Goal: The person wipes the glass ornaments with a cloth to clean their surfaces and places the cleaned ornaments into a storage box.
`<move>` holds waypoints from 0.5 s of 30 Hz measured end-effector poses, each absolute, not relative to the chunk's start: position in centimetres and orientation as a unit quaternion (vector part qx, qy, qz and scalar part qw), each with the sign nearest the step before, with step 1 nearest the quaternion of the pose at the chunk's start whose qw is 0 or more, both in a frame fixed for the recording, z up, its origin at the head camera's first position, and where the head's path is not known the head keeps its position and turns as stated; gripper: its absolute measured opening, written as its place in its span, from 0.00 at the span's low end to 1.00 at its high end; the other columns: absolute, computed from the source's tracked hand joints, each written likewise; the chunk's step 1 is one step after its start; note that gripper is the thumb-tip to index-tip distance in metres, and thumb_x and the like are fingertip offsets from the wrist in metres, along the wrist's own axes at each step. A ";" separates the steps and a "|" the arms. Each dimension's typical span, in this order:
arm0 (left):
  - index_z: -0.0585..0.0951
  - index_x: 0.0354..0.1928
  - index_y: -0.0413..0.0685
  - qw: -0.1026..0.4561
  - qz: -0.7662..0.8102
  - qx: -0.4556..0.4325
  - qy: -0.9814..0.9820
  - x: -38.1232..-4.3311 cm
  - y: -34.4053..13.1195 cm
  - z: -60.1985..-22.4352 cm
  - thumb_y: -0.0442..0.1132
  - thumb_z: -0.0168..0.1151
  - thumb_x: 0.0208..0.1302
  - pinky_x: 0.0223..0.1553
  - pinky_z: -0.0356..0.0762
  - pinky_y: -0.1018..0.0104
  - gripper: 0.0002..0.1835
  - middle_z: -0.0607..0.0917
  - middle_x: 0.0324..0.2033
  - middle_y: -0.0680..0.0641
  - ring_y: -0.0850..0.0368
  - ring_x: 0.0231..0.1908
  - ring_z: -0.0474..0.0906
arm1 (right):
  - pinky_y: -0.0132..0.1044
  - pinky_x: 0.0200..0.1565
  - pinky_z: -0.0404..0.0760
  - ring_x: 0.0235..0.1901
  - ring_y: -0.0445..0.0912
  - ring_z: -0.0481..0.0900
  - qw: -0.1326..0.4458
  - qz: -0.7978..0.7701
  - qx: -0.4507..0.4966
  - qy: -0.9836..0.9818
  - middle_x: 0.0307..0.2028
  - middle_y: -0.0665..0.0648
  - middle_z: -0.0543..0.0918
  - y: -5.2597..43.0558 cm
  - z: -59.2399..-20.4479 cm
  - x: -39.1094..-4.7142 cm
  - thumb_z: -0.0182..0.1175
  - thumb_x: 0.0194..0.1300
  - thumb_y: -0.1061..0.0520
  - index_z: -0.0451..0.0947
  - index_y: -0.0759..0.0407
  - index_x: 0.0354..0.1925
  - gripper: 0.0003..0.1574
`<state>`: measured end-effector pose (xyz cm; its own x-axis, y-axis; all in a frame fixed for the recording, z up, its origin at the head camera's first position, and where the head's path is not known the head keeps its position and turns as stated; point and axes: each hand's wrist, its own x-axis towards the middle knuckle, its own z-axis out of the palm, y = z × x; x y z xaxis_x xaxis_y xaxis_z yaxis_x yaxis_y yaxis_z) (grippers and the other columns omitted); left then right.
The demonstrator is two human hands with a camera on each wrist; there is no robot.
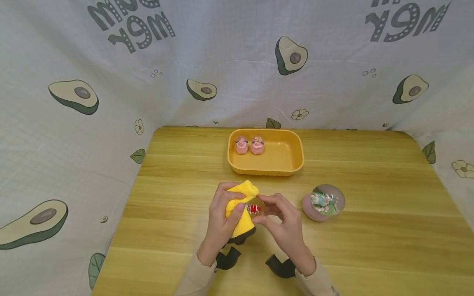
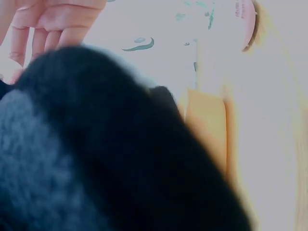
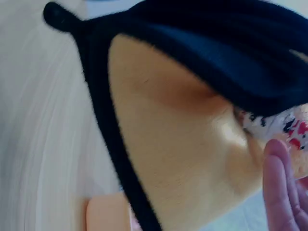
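My left hand (image 1: 218, 218) grips a yellow cloth (image 1: 242, 222) with a dark border, bunched against a small snow globe (image 1: 255, 208) with a red-and-white figure inside. On the globe's other side, my right hand (image 1: 283, 226) pinches it between thumb and fingers. The right wrist view shows the cloth (image 3: 168, 139) hanging beside the globe (image 3: 296, 127), with the right hand's fingers (image 3: 278, 187) against it. Dark cloth (image 2: 120, 144) covers much of the left wrist view and hides the grip.
A yellow tray (image 1: 289, 167) stands behind the hands, with two small pink globe ornaments (image 1: 249, 146) in its left part. Right of the hands, a larger snow globe with a pink base (image 1: 324, 203) lies on the wooden table (image 1: 381, 197). A printed curtain (image 1: 244, 65) hangs behind.
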<state>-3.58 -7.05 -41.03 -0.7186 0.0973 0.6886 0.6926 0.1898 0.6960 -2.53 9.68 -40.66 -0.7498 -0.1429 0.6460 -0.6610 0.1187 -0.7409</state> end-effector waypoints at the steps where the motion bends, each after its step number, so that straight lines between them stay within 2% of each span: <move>1: 0.74 0.41 0.42 0.263 -0.571 -0.278 -0.726 -3.6 -7.0 -41.0 0.49 0.47 0.73 0.39 0.79 0.61 0.16 0.74 0.45 0.39 0.47 0.42 0.75 | 0.29 0.32 0.80 0.27 0.42 0.80 0.207 0.609 0.266 -0.718 0.31 0.60 0.80 9.6 -40.7 -2.4 0.65 0.56 0.48 0.78 0.72 0.44 0.29; 4: 0.75 0.41 0.43 0.267 -0.569 -0.286 -0.724 -3.6 -6.9 -41.0 0.49 0.48 0.73 0.40 0.79 0.61 0.16 0.74 0.45 0.39 0.47 0.42 0.75 | 0.29 0.27 0.80 0.25 0.41 0.81 0.188 0.619 0.234 -0.725 0.29 0.61 0.81 9.6 -40.7 -2.2 0.66 0.58 0.51 0.78 0.71 0.42 0.23; 7: 0.75 0.40 0.43 0.265 -0.574 -0.279 -0.723 -3.5 -6.8 -40.9 0.49 0.48 0.73 0.41 0.78 0.60 0.16 0.74 0.45 0.39 0.46 0.43 0.75 | 0.30 0.27 0.80 0.25 0.42 0.81 0.178 0.613 0.227 -0.736 0.30 0.60 0.82 9.6 -40.6 -2.2 0.65 0.61 0.53 0.78 0.69 0.43 0.20; 12: 0.75 0.41 0.43 0.241 -0.614 -0.240 -0.712 -3.4 -6.8 -40.7 0.50 0.49 0.72 0.39 0.78 0.62 0.16 0.75 0.45 0.40 0.48 0.43 0.74 | 0.30 0.32 0.80 0.33 0.43 0.79 0.173 0.579 0.260 -0.753 0.42 0.60 0.79 9.8 -40.3 -2.2 0.61 0.63 0.43 0.74 0.68 0.51 0.31; 15: 0.76 0.42 0.43 0.221 -0.636 -0.222 -0.705 -3.4 -6.9 -40.6 0.49 0.50 0.72 0.40 0.77 0.62 0.15 0.75 0.46 0.41 0.48 0.43 0.74 | 0.30 0.38 0.79 0.41 0.48 0.78 0.199 0.551 0.305 -0.751 0.49 0.63 0.75 9.9 -40.4 -2.4 0.59 0.65 0.43 0.72 0.67 0.55 0.32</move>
<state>-3.40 -6.95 -40.60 -0.8031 0.0319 0.5950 0.5951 0.0916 0.7984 -2.43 9.93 -40.35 -0.7348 -0.2394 0.6346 -0.6772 0.2057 -0.7065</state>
